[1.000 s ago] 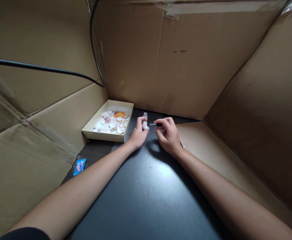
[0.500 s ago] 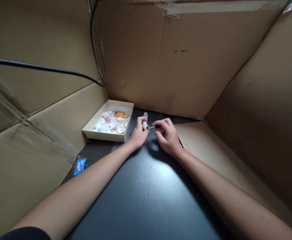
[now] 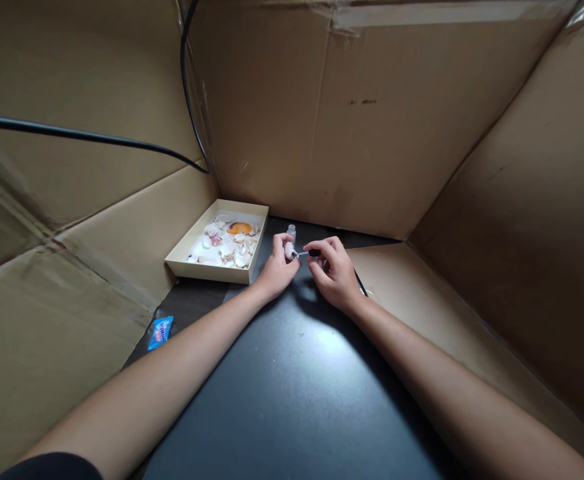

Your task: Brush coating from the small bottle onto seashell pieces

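Note:
Pinched in my left hand [image 3: 278, 270] is a small pinkish-white ribbed seashell [image 3: 289, 250], partly covered by the fingers. My right hand [image 3: 335, 272] grips a black-handled applicator [image 3: 314, 253] with a thin pale stem. That stem points left, and its tip meets the dark end of the shell; whether the tip has bristles is too small to tell. Just behind the shell stands a small clear bottle [image 3: 291, 231], its lower part hidden by the left hand and the shell.
A cream shallow box [image 3: 212, 272] with several seashells and an orange piece sits at the back left. A blue packet [image 3: 161, 332] lies beside my left forearm. Behind my right wrist a thin dark item [image 3: 361, 284] rests on cardboard. Cardboard walls [image 3: 372, 133] enclose the dark tabletop [image 3: 292, 400].
The shell has turned slightly in my left hand, and the left thumb has shifted a little to the right. The applicator's tip stays at the shell.

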`<move>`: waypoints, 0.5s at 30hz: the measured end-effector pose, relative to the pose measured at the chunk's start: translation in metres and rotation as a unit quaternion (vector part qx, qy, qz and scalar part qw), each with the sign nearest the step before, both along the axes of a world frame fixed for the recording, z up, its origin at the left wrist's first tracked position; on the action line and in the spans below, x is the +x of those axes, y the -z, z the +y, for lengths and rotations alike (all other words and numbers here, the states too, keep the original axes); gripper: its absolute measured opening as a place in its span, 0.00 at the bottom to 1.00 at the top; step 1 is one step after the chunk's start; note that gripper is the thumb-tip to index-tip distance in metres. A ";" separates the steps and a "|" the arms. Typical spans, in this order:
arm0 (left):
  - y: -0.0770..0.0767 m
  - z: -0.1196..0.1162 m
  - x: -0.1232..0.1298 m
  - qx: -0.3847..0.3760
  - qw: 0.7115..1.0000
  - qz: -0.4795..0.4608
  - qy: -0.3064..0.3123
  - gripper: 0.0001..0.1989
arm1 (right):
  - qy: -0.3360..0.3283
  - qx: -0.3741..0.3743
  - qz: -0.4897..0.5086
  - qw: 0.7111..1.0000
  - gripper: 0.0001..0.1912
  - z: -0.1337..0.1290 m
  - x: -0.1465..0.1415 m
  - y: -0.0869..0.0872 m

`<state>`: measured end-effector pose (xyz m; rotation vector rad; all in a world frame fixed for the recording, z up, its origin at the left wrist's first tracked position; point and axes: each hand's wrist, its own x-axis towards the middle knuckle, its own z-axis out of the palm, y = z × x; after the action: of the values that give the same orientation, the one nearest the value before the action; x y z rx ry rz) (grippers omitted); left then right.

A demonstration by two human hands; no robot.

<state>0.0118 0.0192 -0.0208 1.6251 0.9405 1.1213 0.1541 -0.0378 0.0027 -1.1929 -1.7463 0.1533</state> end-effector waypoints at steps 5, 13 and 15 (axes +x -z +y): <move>-0.002 -0.002 0.000 0.001 1.000 0.009 -0.001 0.22 | -0.002 0.020 0.017 1.000 0.11 0.000 0.000 0.000; -0.009 -0.006 -0.001 0.009 0.997 0.075 -0.028 0.21 | 0.004 0.024 0.008 1.000 0.11 0.000 0.000 0.000; -0.009 -0.007 -0.001 0.011 0.997 0.076 -0.029 0.22 | 0.000 0.021 0.007 1.000 0.12 0.000 0.000 0.000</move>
<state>0.0111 0.0126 -0.0116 1.7313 1.0823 1.0606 0.1542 -0.0383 0.0028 -1.1579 -1.7296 0.1237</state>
